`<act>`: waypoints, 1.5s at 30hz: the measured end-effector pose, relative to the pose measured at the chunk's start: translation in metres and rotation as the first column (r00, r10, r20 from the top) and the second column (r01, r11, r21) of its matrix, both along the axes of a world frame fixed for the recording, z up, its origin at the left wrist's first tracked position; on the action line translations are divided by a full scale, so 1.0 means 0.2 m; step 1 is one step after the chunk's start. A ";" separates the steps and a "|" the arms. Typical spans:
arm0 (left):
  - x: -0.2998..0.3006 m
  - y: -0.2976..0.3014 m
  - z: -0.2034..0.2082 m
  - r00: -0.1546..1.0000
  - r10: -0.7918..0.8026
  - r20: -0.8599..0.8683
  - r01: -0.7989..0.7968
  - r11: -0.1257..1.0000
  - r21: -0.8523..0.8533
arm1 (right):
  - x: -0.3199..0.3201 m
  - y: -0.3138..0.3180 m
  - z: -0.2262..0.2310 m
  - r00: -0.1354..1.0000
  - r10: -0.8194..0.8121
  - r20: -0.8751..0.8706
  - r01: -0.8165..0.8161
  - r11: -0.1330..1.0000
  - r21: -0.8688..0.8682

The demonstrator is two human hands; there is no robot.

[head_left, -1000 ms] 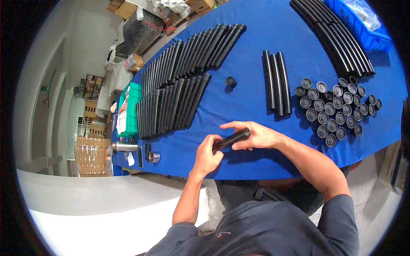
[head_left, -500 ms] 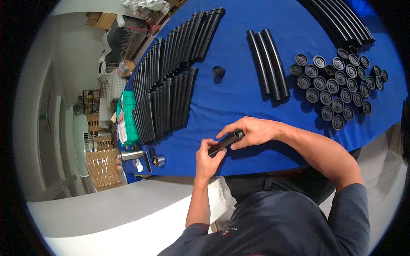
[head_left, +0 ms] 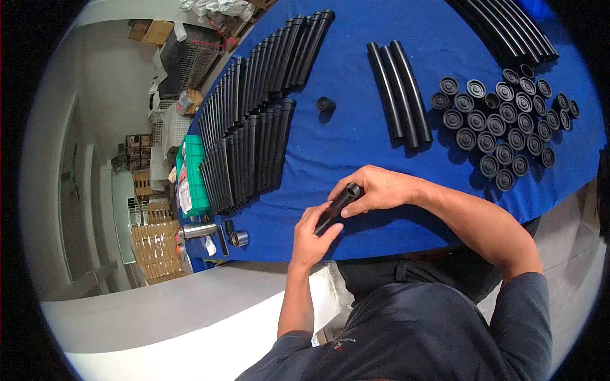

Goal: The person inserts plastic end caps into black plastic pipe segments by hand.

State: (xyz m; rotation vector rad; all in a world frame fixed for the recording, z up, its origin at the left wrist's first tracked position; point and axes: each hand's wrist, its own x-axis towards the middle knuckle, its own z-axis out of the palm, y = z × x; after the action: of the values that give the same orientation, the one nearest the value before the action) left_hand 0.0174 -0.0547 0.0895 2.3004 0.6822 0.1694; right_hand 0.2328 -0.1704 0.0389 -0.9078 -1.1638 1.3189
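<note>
Close in front of me, over the near part of the table, a short black tube (head_left: 334,213) is held at a tilt, its open end facing up. My left hand (head_left: 309,241) wraps around the lower part, thumb on the near side. At the upper end, the fingers and thumb of my right hand (head_left: 381,190) close on the tube from the right. Farther off lies a single round black cap (head_left: 325,105). Three long black tubes (head_left: 398,95) rest side by side to its right. Many ribbed round black caps (head_left: 486,141) stand grouped at the right.
Rows of black tubes with end pieces (head_left: 254,114) cover the table's left side. Beside them is a green crate (head_left: 197,171). A metal cylinder tool (head_left: 202,231) and a small metal ring (head_left: 239,239) lie at the near left. More long tubes (head_left: 508,32) lie at the far right.
The held tube has come up slightly and stands steeper. My right hand's fingers have drawn in around its upper end. The left hand has shifted a little along with it.
</note>
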 end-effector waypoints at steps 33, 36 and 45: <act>0.03 -0.03 -0.11 0.982 0.156 0.103 -0.173 0.968 0.180 | 0.02 -0.02 0.05 0.998 0.064 0.005 -0.064 0.997 -0.031; 0.05 -0.05 -0.05 0.983 0.114 0.146 -0.129 0.987 0.098 | 0.03 -0.04 0.07 0.989 0.117 -0.093 -0.120 0.992 -0.030; 0.01 -0.01 0.04 0.995 -0.044 0.086 0.041 0.998 0.040 | 0.04 -0.03 0.05 0.973 0.190 -0.127 -0.191 0.982 0.008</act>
State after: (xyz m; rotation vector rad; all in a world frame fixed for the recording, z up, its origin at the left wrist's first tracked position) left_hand 0.0198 -0.0565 0.0980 2.3272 0.5903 0.2635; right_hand 0.2410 -0.1757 0.0486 -0.7168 -1.1709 1.5122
